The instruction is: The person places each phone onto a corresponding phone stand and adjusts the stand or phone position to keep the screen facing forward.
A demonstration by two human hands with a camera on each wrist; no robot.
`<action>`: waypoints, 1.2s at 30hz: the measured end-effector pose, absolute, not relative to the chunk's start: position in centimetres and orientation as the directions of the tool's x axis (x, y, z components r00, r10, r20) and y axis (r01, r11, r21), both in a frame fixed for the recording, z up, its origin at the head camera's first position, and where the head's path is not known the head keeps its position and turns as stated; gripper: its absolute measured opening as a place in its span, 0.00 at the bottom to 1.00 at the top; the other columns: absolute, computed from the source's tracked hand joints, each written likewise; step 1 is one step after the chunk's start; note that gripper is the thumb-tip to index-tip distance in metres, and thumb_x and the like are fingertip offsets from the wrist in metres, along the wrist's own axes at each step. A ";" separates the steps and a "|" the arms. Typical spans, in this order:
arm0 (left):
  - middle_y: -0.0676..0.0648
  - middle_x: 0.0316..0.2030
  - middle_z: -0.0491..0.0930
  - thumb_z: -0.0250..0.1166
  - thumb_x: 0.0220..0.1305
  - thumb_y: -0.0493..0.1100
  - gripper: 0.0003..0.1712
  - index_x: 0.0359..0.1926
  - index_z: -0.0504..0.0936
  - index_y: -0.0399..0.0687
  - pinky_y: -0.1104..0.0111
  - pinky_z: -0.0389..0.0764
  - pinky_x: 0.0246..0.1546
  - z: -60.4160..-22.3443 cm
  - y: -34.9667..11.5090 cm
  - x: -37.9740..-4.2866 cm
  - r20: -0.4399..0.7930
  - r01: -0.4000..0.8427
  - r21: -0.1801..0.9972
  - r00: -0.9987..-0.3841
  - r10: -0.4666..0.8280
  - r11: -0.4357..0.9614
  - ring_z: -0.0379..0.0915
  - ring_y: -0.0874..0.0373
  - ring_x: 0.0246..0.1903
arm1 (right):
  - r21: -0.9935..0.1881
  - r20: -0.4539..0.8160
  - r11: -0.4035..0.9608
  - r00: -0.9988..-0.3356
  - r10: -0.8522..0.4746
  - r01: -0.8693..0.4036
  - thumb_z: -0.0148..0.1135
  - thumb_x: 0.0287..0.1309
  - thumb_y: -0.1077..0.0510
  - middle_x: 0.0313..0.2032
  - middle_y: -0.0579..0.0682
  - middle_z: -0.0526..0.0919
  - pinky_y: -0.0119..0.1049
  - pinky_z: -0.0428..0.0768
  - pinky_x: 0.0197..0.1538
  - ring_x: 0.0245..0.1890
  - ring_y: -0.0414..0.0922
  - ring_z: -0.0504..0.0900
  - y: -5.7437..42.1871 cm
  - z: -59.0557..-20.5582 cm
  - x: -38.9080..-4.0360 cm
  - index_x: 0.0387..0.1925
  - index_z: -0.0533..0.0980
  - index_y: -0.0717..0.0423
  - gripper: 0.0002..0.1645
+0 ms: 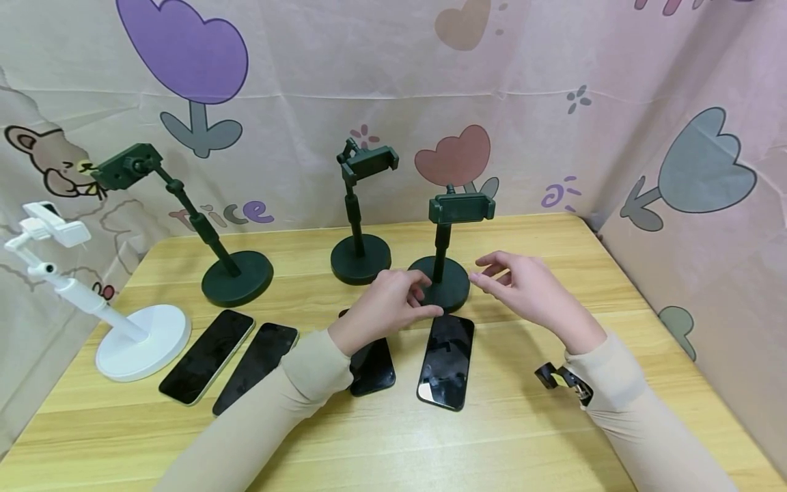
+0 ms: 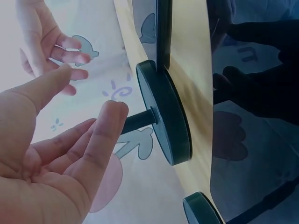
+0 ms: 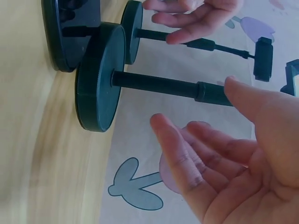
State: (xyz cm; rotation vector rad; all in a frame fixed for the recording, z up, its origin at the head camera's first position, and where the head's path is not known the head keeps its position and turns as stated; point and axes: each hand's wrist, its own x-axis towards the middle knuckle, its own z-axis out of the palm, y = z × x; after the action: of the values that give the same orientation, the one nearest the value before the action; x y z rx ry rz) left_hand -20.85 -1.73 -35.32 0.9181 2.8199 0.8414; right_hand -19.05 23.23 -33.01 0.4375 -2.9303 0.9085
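A dark green phone stand (image 1: 443,249) with a round base and a clamp on top stands upright at the right of the group. My left hand (image 1: 390,301) hovers at the left front of its base (image 2: 163,116), thumb and fingers apart with nothing between them. On the other side of the stand is my right hand (image 1: 531,290), its fingers loosely bent and also holding nothing. The right wrist view shows the thumb overlapping the stem (image 3: 156,85). Just in front of the base lies a black phone (image 1: 447,362), screen up.
Two more dark green stands (image 1: 361,258) (image 1: 236,279) and a white stand (image 1: 141,342) are at the back and left. Left of the near phone lie further phones (image 1: 208,357) (image 1: 261,362) (image 1: 372,369), one partly under the left arm. A patterned cloth (image 1: 344,61) hangs behind the wooden table (image 1: 393,451).
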 end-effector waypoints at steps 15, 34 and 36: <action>0.52 0.31 0.81 0.72 0.52 0.58 0.28 0.46 0.83 0.42 0.77 0.78 0.29 -36.4 -3.1 -20.1 0.111 0.542 0.524 -0.808 0.579 0.657 0.75 0.67 0.27 | -0.401 -0.021 0.893 -0.973 -0.230 -0.203 0.55 0.60 0.32 0.23 0.46 0.79 0.35 0.76 0.25 0.19 0.39 0.75 22.0 -34.8 -16.6 0.54 0.73 0.68 0.43; 0.55 0.30 0.80 0.71 0.53 0.57 0.25 0.45 0.84 0.44 0.79 0.77 0.29 -36.7 -3.9 -21.3 0.088 0.512 0.544 -0.822 0.562 0.665 0.75 0.67 0.28 | -0.141 -0.010 0.968 -0.977 -0.211 -0.207 0.52 0.50 0.21 0.15 0.48 0.68 0.36 0.69 0.17 0.13 0.44 0.70 17.5 -37.7 -16.2 0.11 0.67 0.54 0.42; 0.55 0.29 0.79 0.71 0.53 0.57 0.25 0.45 0.84 0.44 0.79 0.77 0.28 -36.7 -3.9 -21.5 0.085 0.508 0.540 -0.826 0.557 0.672 0.75 0.67 0.28 | -0.151 -0.012 0.968 -0.979 -0.205 -0.201 0.53 0.48 0.20 0.15 0.47 0.67 0.36 0.70 0.17 0.14 0.44 0.71 17.3 -37.9 -16.3 0.11 0.68 0.54 0.42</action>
State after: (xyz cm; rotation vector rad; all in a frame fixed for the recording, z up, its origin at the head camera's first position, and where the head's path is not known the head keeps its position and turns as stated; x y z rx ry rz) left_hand -21.46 -3.91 -36.75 0.8908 2.7918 0.8612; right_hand -16.33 17.30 -37.86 0.3236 -3.1432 0.2364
